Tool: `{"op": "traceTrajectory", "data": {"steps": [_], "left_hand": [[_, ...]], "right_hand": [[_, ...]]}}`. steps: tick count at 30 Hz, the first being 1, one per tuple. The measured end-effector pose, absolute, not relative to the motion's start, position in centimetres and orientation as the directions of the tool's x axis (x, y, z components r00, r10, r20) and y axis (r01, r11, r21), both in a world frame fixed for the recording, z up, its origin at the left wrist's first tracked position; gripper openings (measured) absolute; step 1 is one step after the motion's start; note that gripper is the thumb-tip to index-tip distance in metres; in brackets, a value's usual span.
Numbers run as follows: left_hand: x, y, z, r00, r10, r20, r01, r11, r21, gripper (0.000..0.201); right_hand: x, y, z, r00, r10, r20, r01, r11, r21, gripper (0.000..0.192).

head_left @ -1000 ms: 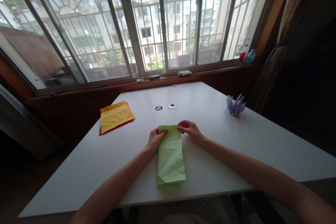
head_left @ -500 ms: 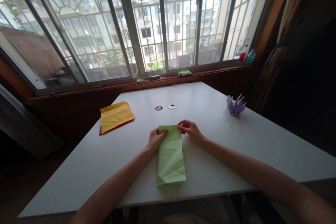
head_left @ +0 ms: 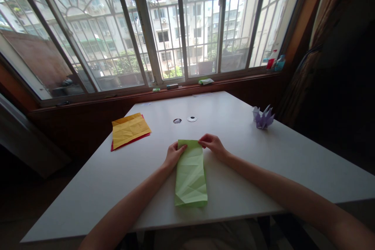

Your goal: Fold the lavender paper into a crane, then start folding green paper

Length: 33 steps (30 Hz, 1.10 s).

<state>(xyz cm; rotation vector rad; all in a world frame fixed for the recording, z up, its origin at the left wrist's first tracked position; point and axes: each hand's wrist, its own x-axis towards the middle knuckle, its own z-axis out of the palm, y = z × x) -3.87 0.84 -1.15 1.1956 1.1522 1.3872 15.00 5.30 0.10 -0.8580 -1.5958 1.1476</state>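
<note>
Green paper [head_left: 190,175] folded long, flat on white table [head_left: 263,156], near edge centre. Left hand [head_left: 173,154] and right hand [head_left: 213,144] pinch its far corners. Yellow sheet [head_left: 130,128] far left.

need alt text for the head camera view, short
Two bare hands, left hand and right hand, pinch the far corners of a creased green paper on a white table. Yellow paper lies left, a purple origami figure right.

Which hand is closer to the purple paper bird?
The right hand. It pinches the far right corner of the green paper, on the same side as the purple origami bird. The left hand holds the far left corner, farther from the bird.
</note>
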Motion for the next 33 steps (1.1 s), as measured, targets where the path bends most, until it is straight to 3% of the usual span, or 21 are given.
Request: {"op": "traceTrajectory", "data": {"steps": [7,23,33], "left_hand": [[-4.1,1.0,-1.3,-0.207,0.971,0.119,-0.097,-0.142,0.985,0.031],[-4.4,1.5,-1.8,-0.25,0.96,0.123,-0.096,-0.151,0.984,0.031],[-4.8,1.6,-1.7,-0.216,0.952,0.216,0.122,-0.193,0.974,0.025]], "right_hand": [[14.9,5.2,0.2,-0.29,0.914,0.285,0.003,0.298,-0.954,0.03],[14.8,5.4,0.2,-0.284,0.919,0.273,-0.007,0.283,-0.959,0.03],[15.0,5.9,-0.4,-0.325,0.914,0.242,-0.004,0.255,-0.967,0.026]]}}
